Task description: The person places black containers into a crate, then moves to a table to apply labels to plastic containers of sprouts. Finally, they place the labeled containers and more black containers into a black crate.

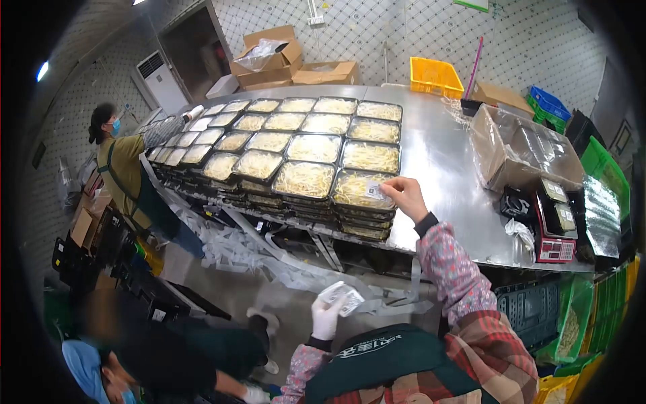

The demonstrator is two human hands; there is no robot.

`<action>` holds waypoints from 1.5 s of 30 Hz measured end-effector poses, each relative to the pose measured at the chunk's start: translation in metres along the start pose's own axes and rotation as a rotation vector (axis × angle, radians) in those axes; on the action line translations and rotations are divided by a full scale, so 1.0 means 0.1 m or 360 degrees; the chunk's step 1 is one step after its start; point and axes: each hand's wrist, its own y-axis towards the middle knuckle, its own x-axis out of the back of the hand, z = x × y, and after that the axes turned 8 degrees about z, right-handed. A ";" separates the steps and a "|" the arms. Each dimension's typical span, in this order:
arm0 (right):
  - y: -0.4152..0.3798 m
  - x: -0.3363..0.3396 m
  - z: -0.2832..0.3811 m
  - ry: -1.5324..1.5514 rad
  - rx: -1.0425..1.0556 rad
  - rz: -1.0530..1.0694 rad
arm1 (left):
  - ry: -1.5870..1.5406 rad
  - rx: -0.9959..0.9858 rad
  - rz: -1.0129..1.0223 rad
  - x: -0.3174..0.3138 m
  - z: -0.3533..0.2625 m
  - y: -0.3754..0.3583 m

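Bare and pinched, my right hand [404, 195] is at a white printed label [374, 190] on the film of a black tray of bean sprouts [355, 187]. That tray tops the stack at the near right corner of the rows. Lower down, away from the table edge, my left hand [326, 319] wears a white glove and grips a small bunch of white labels [348, 300]. More film-covered trays of pale sprouts [304, 178] stand stacked in rows to the left of my right hand.
The steel table [437, 161] carries a yellow crate [436, 77], a plastic-lined carton [494, 145] and a red scale [556, 250]. A person [128, 155] reaches over the far-left trays; another person [161, 350] is at lower left. White backing strips [235, 250] litter the floor.
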 end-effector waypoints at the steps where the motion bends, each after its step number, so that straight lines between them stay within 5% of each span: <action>1: 0.14 0.01 -0.05 -0.0153 -0.0018 0.0019 | -0.0026 -0.0052 -0.0040 0.06 -0.09 -0.02; 10: 0.37 -0.13 0.00 -0.1139 -0.0174 0.0019 | -0.0117 -0.0304 -0.0143 0.43 -0.25 0.08; 14: 0.34 -0.09 0.09 -0.1802 0.0060 0.0045 | 0.0076 -0.0392 -0.0139 0.34 -0.41 0.29; 18: 0.31 0.16 0.25 -0.1638 0.0256 -0.0105 | 0.0742 -0.0722 -0.0053 0.16 -0.70 0.71; 21: 0.16 0.16 0.58 -0.0384 0.0246 0.0467 | 0.0687 -0.0705 0.0202 -0.13 -0.82 0.96; 22: 0.13 0.09 0.62 0.0055 0.0284 0.0796 | 0.0225 -0.0547 0.0378 -0.34 -0.96 0.99; 24: -0.01 0.05 1.01 -0.0089 0.0511 0.1065 | -0.0387 -0.0319 0.0614 -0.50 -0.88 1.16; 32: 0.04 0.19 0.84 -0.0122 0.0453 0.0893 | -0.0077 -0.0102 0.0686 -0.64 -0.58 1.62; 33: 0.05 0.21 0.80 -0.0109 0.0420 0.0874 | -0.0137 -0.0148 0.0591 -0.72 -0.60 1.62; 35: 0.06 0.23 0.72 -0.0109 0.0370 0.0828 | 0.0853 -0.0338 0.0535 -0.56 -0.56 1.77; 37: 0.09 0.24 0.66 -0.0107 0.0346 0.0773 | 0.1297 -0.0695 0.0402 -0.56 -0.58 1.83; 38: 0.09 0.20 0.63 -0.0105 0.0346 0.0726 | 0.1402 -0.1154 0.0358 -0.67 -0.80 1.86; 42: 0.08 0.08 0.58 -0.0244 0.0556 0.0600 | 0.0363 -0.0596 0.0395 -0.93 -0.66 1.82; 45: 0.28 0.20 0.52 -0.0247 0.0582 0.0343 | 0.0180 -0.0428 0.0402 -0.93 -0.53 1.86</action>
